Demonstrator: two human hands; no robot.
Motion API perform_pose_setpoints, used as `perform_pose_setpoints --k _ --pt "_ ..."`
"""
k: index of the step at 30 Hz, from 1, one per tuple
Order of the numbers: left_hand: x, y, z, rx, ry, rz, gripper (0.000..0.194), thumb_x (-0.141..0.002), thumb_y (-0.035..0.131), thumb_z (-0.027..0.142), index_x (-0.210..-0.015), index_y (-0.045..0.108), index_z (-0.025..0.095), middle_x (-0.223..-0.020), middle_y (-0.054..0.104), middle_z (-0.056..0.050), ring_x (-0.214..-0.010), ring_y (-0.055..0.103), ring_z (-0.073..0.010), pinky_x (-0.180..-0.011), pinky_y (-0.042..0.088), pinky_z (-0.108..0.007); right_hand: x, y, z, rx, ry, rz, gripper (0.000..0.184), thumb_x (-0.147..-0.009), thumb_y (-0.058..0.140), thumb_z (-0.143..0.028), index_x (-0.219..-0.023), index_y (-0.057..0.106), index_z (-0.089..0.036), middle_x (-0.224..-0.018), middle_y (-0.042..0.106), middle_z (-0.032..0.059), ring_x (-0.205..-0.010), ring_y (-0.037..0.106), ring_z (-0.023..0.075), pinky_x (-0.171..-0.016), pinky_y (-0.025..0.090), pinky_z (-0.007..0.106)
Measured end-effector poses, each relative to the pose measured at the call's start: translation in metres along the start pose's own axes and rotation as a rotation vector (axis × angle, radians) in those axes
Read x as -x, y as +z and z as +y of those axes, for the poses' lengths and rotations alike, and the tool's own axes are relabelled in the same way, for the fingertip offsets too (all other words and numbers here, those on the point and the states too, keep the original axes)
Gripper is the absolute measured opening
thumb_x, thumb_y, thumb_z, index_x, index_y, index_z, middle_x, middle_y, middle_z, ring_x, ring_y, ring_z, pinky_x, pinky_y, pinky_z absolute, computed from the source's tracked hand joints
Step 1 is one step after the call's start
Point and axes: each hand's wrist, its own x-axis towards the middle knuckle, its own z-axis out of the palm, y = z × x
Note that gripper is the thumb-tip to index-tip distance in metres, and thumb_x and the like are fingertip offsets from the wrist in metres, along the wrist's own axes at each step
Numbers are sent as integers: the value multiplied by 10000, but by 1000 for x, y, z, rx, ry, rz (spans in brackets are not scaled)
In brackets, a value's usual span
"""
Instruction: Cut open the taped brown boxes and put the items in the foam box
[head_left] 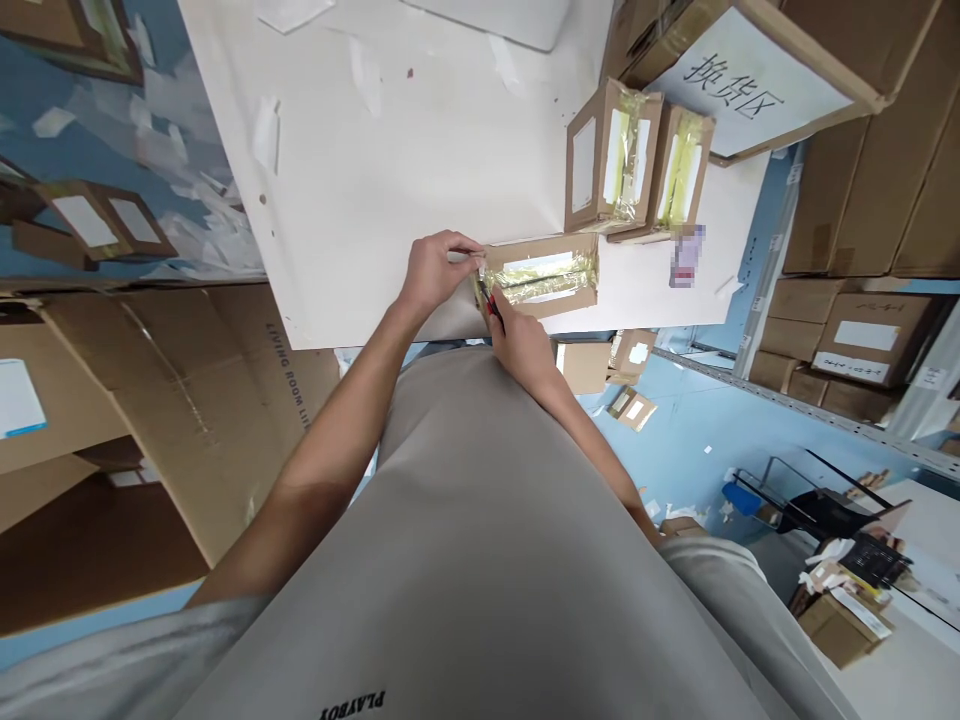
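A small cardboard box point(551, 305) lies near the front edge of the white table, with shiny yellowish tape point(559, 268) and white labels on its upper face. At the box's left end is my left hand point(439, 270), thumb and finger pinched together. A tiny pale bit shows by those fingertips, too small to name. My right hand point(525, 345) is closed around a slim red-and-black utility knife point(491, 303), its tip on the same left end of the box. The fingers cover most of the knife.
Two taped boxes point(613, 155) stand behind on the white table point(420, 130), near a larger carton point(757, 85) with a handwritten sign. A big open carton point(225, 400) is at left. Shelves with boxes point(862, 335) stand at right. Boxes and paper scraps litter the blue floor point(697, 420).
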Motion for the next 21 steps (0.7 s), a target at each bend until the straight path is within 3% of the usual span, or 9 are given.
perform_pose_setpoints --k 6,13,17,21 --pt "-7 0 -8 66 28 -35 164 -907 848 272 -1064 878 231 -1157 878 -50 -1159 803 -313 -1123 661 -503 -2 10 -5 -29 32 69 691 -1207 295 -401 -1838 417 -148 -1247 881 198 -1177 821 427 -1085 654 602" --pt "-9 1 -11 61 33 -16 116 -933 819 273 -1032 871 243 -1140 889 -51 -1119 818 -296 -1119 671 -488 -22 11 -34 85 125 43 668 -1200 372 -324 -1835 394 -120 -1310 844 249 -1262 802 438 -1110 624 596" --pt "-10 2 -12 50 10 38 130 -946 772 229 -1033 869 228 -1159 888 -64 -1112 819 -288 -1118 670 -483 -7 8 -44 147 199 -54 579 -1212 394 -269 -1771 482 -142 -1358 818 273 -1315 800 426 -1104 615 547" --pt "-11 2 -12 40 9 13 130 -928 776 195 -1015 870 224 -1147 880 -71 -1099 820 -289 -1128 658 -488 13 6 -53 196 259 -112 603 -1158 377 -103 -1745 511 -134 -1383 817 283 -1308 812 406 -1084 612 520"
